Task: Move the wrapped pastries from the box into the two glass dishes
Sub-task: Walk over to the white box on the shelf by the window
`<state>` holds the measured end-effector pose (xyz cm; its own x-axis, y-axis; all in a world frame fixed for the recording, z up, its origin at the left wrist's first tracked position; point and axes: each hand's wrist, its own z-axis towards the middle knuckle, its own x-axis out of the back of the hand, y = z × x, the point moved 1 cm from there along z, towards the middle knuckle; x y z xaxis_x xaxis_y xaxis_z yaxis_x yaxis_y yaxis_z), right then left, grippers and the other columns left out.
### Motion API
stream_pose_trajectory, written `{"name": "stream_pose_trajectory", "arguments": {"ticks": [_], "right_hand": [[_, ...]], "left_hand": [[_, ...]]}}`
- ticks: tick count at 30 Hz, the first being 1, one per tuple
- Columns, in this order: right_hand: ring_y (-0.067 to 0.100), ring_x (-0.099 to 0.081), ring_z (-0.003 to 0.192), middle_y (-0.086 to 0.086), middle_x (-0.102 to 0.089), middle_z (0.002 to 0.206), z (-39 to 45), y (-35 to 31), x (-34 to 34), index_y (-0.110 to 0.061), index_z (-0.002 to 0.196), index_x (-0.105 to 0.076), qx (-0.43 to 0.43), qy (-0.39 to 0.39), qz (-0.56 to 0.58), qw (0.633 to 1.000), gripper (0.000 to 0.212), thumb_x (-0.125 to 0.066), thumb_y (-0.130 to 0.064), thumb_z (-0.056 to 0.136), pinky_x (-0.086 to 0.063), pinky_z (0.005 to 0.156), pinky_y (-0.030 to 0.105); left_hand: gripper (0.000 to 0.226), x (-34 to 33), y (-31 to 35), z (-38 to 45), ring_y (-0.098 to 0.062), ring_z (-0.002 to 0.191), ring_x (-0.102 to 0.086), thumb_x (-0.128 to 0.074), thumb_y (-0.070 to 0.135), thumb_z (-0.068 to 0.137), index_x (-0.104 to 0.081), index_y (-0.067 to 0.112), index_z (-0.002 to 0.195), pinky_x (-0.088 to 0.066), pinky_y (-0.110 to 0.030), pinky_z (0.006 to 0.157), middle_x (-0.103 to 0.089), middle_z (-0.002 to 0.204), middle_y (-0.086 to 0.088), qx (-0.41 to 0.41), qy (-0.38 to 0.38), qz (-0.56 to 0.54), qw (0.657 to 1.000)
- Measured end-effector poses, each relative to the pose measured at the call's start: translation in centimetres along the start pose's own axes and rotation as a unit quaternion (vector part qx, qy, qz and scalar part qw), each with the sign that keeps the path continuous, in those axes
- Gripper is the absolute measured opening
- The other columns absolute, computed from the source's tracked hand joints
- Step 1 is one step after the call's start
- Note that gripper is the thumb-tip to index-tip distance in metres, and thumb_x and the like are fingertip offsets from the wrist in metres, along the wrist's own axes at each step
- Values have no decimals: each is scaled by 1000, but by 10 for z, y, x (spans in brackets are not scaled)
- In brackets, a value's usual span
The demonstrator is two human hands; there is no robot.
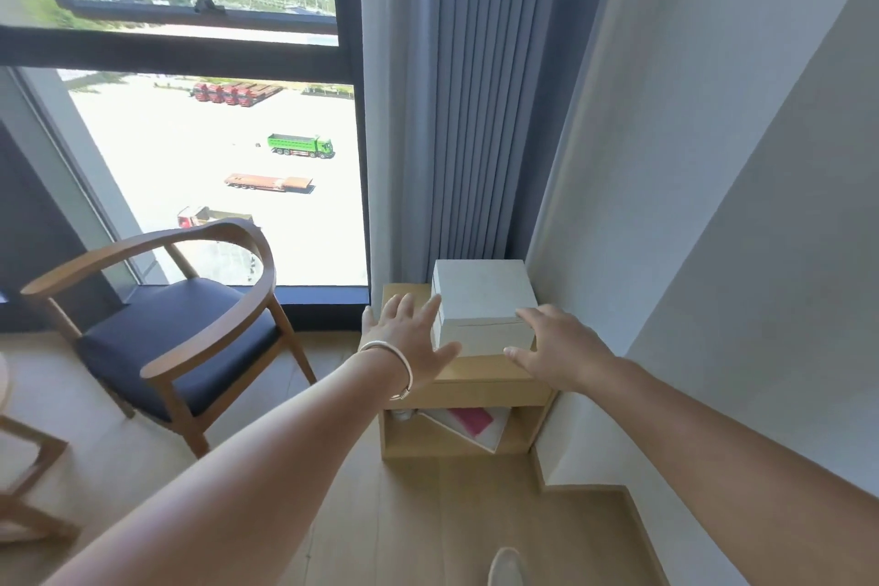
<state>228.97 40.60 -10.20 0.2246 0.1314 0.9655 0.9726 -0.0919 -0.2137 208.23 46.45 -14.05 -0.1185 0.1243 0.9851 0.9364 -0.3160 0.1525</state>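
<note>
Reaching forward in the head view, we see our left hand [409, 338] and right hand [559, 350] spread, fingers straight, holding nothing. Between them sits the closed white square cardboard box [483, 300] (contents hidden) on a low light-wood side table [490, 378]. Our left fingertips [435, 302] touch or nearly touch its side; which, we cannot tell. Left of our left hand stands a wooden armchair with a dark cushioned seat [176, 324].

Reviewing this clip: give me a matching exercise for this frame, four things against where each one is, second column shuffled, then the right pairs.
Things:
1. white box
2. bracelet
3. pink book
4. wooden chair

Places:
A. on the left wrist
B. by the window
C. on top of the small wooden stand
D. on the stand's lower shelf

Pairs: 1-C, 2-A, 3-D, 4-B
</note>
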Motion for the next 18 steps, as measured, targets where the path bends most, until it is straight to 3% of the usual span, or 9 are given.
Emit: {"name": "stream_pose_trajectory", "arguments": {"ticks": [18], "right_hand": [[25, -35, 138, 4, -27, 157, 290, 103, 25, -24, 151, -25, 60, -74, 27, 995, 70, -51, -53, 93, -36, 109, 44]], "left_hand": [[79, -9, 22, 246, -23, 147, 0, -32, 70, 86, 1, 35, 149, 0, -55, 115, -9, 160, -4, 101, -52, -15, 993]]}}
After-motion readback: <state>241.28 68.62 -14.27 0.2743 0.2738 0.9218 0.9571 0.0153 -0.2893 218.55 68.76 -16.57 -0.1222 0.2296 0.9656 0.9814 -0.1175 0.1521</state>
